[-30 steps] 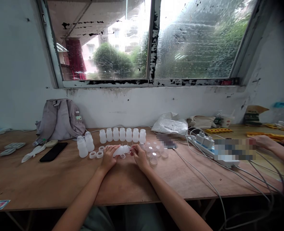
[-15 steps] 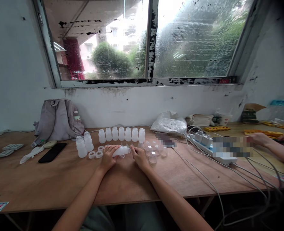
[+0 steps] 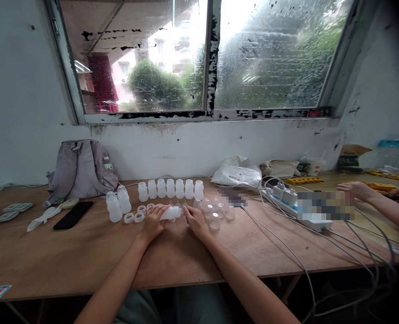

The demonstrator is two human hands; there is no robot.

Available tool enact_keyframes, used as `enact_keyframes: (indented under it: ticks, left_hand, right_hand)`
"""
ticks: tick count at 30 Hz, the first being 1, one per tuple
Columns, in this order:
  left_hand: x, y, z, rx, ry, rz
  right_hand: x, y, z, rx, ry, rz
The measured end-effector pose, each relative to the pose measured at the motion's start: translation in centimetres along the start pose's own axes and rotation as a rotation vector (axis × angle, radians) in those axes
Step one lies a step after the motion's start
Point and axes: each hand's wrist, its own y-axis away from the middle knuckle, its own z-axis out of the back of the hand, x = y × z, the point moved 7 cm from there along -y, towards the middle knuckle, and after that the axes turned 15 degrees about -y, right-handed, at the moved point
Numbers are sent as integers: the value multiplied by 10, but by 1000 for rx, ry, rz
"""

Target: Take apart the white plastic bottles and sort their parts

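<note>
My left hand (image 3: 154, 221) is closed around a frosted white plastic bottle (image 3: 170, 213), tilted on its side just above the table. At the bottle's right end, my right hand (image 3: 193, 219) has its fingers pinched together; a clear part there is too small to name for certain. Behind them several frosted bottles (image 3: 161, 188) stand upright in a row, and two more bottles (image 3: 113, 206) stand to the left. White rings (image 3: 129, 218) lie beside my left hand. Clear round caps (image 3: 214, 224) are spread to the right of my right hand.
A black phone (image 3: 73, 215) and a grey backpack (image 3: 81, 168) are at the left. On the right lie a power strip (image 3: 312, 221) with trailing white cables and a plastic bag (image 3: 238, 173). Another person's hand (image 3: 356, 191) works at the far right.
The bottle in my left hand has shifted slightly to the right, its end closer to my right fingers. At the far right, the other person's hand has moved slightly left and up.
</note>
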Motion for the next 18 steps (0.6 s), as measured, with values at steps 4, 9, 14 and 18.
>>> enact_keyframes:
  ticks: [4, 9, 14, 18]
  left_hand:
    - [1, 1, -4, 22, 20, -3]
    - [-4, 3, -8, 94, 56, -85]
    - [-11, 1, -7, 61, 17, -89]
    - [-20, -1, -4, -10, -61, -73]
  right_hand:
    - [-1, 0, -4, 34, -117, -49]
    - [3, 3, -21, 237, -399, -160]
    - [3, 2, -9, 82, -195, -163]
    - [1, 1, 1, -8, -92, -134]
